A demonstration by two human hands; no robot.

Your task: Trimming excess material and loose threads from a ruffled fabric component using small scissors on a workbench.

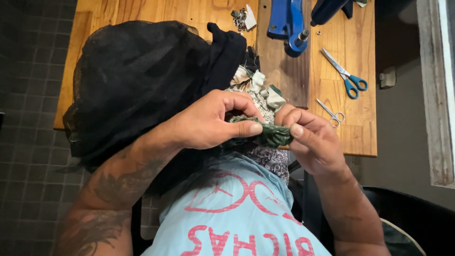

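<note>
My left hand [208,121] and my right hand [310,137] both pinch a small bunched strip of dark green fabric [270,135] close above my chest. The thumbs and forefingers press the fabric from each side. Behind the hands lies a crumpled bundle of patterned cream and green cloth [258,90]. A large piece of black mesh net [137,80] drapes over the left part of the wooden table [360,137] and my left forearm.
Blue-handled scissors [345,74] and small metal snips [332,114] lie on the table at right. A blue metal press tool [289,23] stands at the far edge, with small metal parts [241,19] beside it. Dark tiled floor lies left, a black chair lower right.
</note>
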